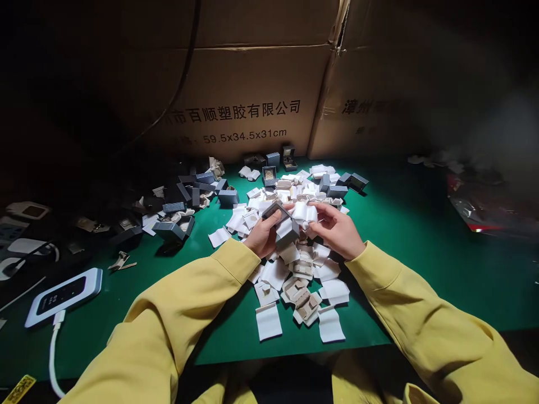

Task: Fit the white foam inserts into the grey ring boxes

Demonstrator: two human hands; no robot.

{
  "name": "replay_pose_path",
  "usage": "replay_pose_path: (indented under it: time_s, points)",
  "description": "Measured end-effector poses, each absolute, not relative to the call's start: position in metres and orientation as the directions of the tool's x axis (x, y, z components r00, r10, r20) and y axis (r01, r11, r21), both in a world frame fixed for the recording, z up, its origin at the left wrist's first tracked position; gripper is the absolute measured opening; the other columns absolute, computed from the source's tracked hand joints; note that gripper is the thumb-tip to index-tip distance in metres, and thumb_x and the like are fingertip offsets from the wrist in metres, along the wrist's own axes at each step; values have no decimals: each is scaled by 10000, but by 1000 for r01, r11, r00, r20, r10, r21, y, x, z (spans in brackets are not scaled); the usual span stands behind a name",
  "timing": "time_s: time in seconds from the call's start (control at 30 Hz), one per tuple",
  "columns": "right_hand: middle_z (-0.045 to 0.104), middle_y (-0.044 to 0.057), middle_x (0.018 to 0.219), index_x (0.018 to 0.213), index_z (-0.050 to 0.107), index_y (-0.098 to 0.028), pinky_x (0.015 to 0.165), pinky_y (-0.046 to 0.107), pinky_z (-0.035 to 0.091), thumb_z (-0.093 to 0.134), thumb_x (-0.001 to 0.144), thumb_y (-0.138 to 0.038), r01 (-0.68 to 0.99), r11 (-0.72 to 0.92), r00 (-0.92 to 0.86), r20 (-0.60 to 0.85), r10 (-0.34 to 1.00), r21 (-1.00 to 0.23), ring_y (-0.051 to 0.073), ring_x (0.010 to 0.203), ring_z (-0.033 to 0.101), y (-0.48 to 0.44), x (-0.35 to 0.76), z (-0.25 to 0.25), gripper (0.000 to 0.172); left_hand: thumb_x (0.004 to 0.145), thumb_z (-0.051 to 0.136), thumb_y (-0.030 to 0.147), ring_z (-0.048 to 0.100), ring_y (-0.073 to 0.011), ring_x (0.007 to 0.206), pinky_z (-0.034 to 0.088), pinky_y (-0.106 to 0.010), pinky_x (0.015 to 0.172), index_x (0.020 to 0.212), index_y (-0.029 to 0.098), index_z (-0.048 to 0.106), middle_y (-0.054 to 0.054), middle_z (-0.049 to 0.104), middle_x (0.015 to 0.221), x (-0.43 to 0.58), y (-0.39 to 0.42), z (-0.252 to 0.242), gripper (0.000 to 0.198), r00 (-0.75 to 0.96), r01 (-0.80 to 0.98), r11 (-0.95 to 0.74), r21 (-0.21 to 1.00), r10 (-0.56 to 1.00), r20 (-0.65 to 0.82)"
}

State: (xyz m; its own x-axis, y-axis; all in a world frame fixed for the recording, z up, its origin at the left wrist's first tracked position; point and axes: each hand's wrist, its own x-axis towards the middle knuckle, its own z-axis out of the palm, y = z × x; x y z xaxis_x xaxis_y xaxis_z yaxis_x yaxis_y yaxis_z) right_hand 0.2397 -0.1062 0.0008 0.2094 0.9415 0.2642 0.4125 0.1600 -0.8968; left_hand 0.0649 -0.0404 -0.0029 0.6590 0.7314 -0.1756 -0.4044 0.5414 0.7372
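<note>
My left hand [261, 234] is closed around a small grey hinged box [286, 230] with its lid up, held above the green mat [400, 235]. Right beside it, my right hand [334, 227] pinches a white folded insert [304, 213] at the box's open top. Both sleeves are yellow. Under the hands lies a heap of white and beige inserts [301, 280].
Several grey boxes [181, 205] lie at the left and back of the mat, some open. Large cardboard cartons [252, 95] stand along the back edge. A white device with a cable [63, 296] lies at the left. Red packaging [480, 219] sits at the right.
</note>
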Motion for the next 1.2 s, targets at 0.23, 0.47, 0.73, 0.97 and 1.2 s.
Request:
replay_pose_path:
  time_s: [0.23,0.47,0.73,0.97,1.2]
  points:
    - [625,76,1092,1081,571,-220,840,381,516,734,640,-387,25,182,285,181,941,-983,216,975,602,-102,245,0,499,738,666,263,637,-235,933,537,-384,771,998,151,588,-85,661,991,69,-48,1,294,618,-426,459,780,777,-119]
    - [618,70,1056,1093,555,-223,852,373,496,669,718,-387,213,254,121,283,951,-944,211,950,595,-111,233,-1,425,672,710,370,550,-125,713,465,-261,685,927,189,528,8,567,792,69,-50,-8,362,475,-312,123,942,879,43]
    - [594,74,1120,1142,527,-213,920,373,462,635,734,-299,291,318,58,349,935,-902,212,1011,576,-113,227,-9,430,725,547,629,447,-130,719,386,-243,664,960,188,442,-6,479,829,68,-53,-11,511,465,-82,-210,974,856,224]
    - [602,64,1133,1143,529,-220,922,362,472,605,739,-257,415,308,7,342,940,-856,201,1025,583,-114,220,-7,412,674,496,719,456,-141,710,392,-242,670,947,182,454,-14,491,820,69,-56,-6,604,477,-50,-240,970,847,234]
    - [603,63,1169,1168,521,-226,900,348,492,591,752,-263,418,297,37,343,939,-859,198,1047,587,-115,216,-9,424,636,518,732,487,-153,737,399,-244,694,918,185,475,-30,522,844,70,-58,-2,617,460,-66,-197,978,864,205]
